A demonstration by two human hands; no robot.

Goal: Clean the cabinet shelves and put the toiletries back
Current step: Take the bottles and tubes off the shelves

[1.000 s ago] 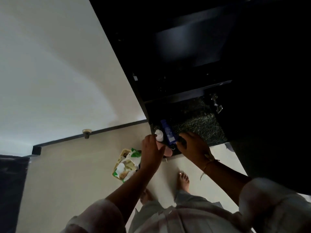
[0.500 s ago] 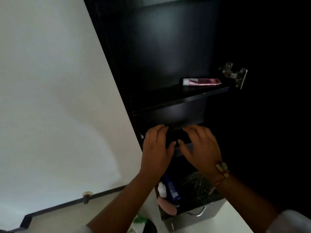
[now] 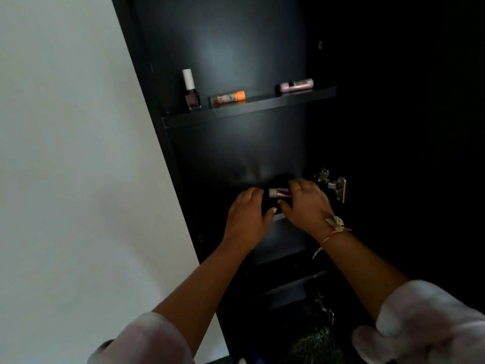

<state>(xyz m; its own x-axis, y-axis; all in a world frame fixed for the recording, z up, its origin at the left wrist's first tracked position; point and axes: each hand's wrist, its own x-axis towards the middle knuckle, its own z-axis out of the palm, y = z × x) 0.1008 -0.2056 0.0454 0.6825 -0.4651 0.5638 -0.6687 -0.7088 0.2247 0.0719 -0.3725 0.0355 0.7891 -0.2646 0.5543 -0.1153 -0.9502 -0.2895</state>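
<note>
The label on the orange-capped stick (image 3: pixel 228 98) is too blurred to read. It lies on the upper shelf (image 3: pixel 262 106) of the black cabinet (image 3: pixel 223 158), between an upright polish bottle (image 3: pixel 191 93) and a pink bottle (image 3: pixel 296 85) on its side. A white wall (image 3: pixel 78 153) is to your left. Lower down, the tube (image 3: pixel 278 192) lies flat between your hands. Your right hand (image 3: pixel 307 206) covers its right end and your left hand (image 3: pixel 246 214) curls just beside its cap. I cannot tell whether either hand grips anything.

I see the upper shelf (image 3: pixel 249 107) carrying an upright nail polish bottle (image 3: pixel 191 94), a lying orange-capped tube (image 3: pixel 229 97) and a pink tube (image 3: pixel 296 85); the shelf below (image 3: pixel 278 217) bears a second pink tube (image 3: pixel 279 192).
</note>
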